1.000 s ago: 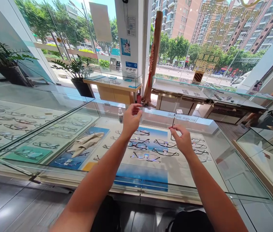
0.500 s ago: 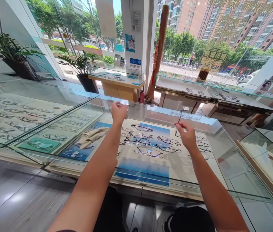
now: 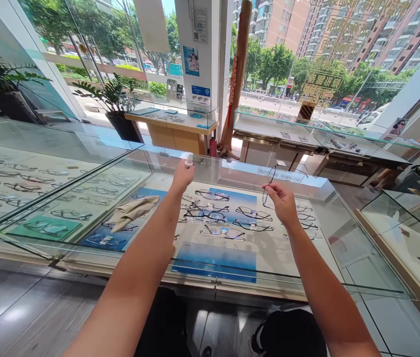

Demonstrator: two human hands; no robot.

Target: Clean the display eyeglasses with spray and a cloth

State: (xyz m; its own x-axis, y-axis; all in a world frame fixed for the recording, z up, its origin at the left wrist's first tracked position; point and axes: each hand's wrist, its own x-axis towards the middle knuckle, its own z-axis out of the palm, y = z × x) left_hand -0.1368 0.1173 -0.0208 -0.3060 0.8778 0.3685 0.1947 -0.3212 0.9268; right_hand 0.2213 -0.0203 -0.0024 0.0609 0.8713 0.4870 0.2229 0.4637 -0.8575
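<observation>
My left hand is closed around a small whitish spray bottle, whose top sticks up above the fingers. My right hand pinches a pair of thin dark-framed eyeglasses by one side, held up over the glass counter. Several other pairs of eyeglasses lie in rows under the glass, between and below my hands. A crumpled beige cloth lies left of my left forearm.
More eyeglasses fill the display section on the left. Another glass case stands close on the right. Farther off are a wooden-fronted case, a potted plant and a tree-trunk post.
The spray bottle now shows upright above my left fist; before, it was mostly hidden by the hand. My right hand still holds the eyeglasses, tilted slightly differently. The view has shifted a little.
</observation>
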